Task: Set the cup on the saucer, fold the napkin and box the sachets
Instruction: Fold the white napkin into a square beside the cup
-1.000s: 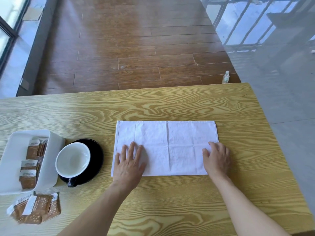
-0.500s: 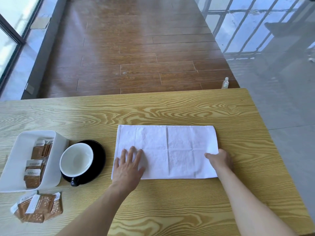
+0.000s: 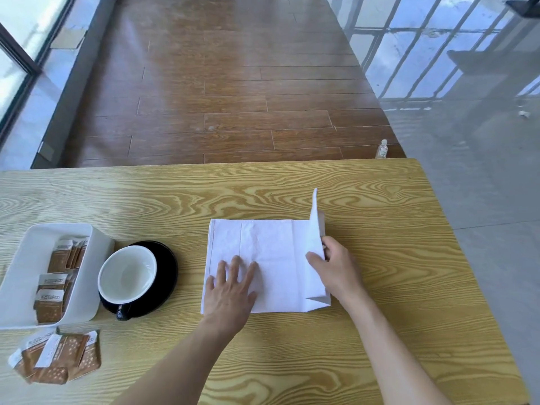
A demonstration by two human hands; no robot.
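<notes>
Since a moment ago, my right hand (image 3: 336,270) has lifted the right end of the napkin (image 3: 271,264) off the tabletop (image 3: 321,361) and is carrying it over toward the left, so that end now stands up as a raised flap where it lay flat before. My left hand (image 3: 230,290) has stayed where it was.

Nearest me on the left, a loose heap of brown sachets (image 3: 58,358) lies on the wood, just in front of the white box (image 3: 96,258). My left hand lies flat with fingers spread on the napkin's near left part, pressing it down and gripping nothing. My right hand is closed in a pinch on the raised flap, thumb on the inner face and fingers behind it.

The white napkin lies a little right of the middle of the tabletop, its left part flat with old crease lines showing. The black cup (image 3: 127,277) with a white inside sits on the black saucer (image 3: 166,273), to the left of the napkin and apart from it, its handle pointing toward me. The white box touches the saucer's left side and holds more sachets standing on edge.

Beyond the far edge, a small clear bottle (image 3: 382,149) stands on the wooden floor (image 3: 233,83).
</notes>
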